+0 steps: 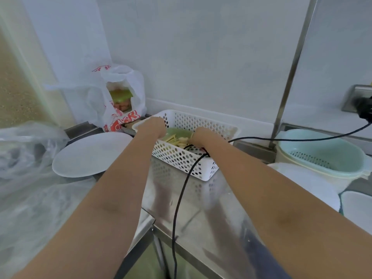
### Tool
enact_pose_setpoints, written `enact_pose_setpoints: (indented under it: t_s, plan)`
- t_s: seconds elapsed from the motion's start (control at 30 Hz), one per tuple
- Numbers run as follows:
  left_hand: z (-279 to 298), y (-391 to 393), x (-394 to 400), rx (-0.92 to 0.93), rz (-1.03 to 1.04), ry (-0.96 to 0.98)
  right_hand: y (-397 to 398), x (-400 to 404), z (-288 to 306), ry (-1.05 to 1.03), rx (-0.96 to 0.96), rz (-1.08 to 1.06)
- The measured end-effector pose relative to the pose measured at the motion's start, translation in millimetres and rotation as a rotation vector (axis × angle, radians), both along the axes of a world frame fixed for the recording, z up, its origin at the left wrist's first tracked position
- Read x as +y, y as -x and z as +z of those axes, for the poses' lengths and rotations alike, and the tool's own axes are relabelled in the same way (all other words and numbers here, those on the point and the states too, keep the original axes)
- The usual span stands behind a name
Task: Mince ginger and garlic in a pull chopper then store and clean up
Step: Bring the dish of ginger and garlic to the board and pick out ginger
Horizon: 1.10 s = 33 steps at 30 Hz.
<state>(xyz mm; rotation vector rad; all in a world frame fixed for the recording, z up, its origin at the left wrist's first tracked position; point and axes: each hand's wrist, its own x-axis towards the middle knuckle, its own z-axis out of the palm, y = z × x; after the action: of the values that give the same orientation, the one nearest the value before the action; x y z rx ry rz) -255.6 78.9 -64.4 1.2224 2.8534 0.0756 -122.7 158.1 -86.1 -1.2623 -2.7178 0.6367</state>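
Note:
A white perforated basket (181,158) stands on the steel counter (201,208) near the back wall. Inside it lie a pale green dish (179,132) and pale yellow cut pieces (177,140), probably ginger and garlic. My left hand (153,127) reaches into the basket's left end, at the green dish. My right hand (201,135) reaches in beside the cut pieces. The backs of both hands face me and hide the fingers, so what they hold is unclear. No pull chopper shows.
A black cable (181,198) runs from a wall socket (360,99) over the basket and down the counter front. A white plate (90,156) lies to the left, a printed plastic bag (118,97) behind it. Right: mint colander (322,154), white dishes (310,184). Clear plastic (26,158) lies far left.

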Motion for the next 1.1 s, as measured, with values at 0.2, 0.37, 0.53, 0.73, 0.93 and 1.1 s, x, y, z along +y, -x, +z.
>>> enact_pose_setpoints:
  t_s: [0.2,0.37,0.53,0.73,0.93,1.1]
  plan:
    - [-8.5,6.1,13.9,-0.137,0.099,-0.073,1.6,4.5,3.9,0.141,0.089,-0.056]
    - [18.4,-2.1,0.3,-0.309,0.128,-0.481,-3.8,11.3,16.5,0.181,0.527,-0.261]
    - [68.2,-22.4,-24.5,-0.59,0.129,-0.806,-23.5,-5.1,54.1,0.29,0.825,-0.214]
    - [108.5,-77.4,-67.5,-0.81,0.12,-0.959,-77.1,-36.7,89.2,0.344,0.904,-0.172]
    - [93.4,-147.5,-102.7,-1.163,0.045,-0.769,-185.5,-90.2,87.5,0.069,0.75,-0.095]
    - [66.8,-242.2,-112.8,-1.148,-0.037,-0.587,-290.3,-126.8,54.8,-0.073,0.717,-0.237]
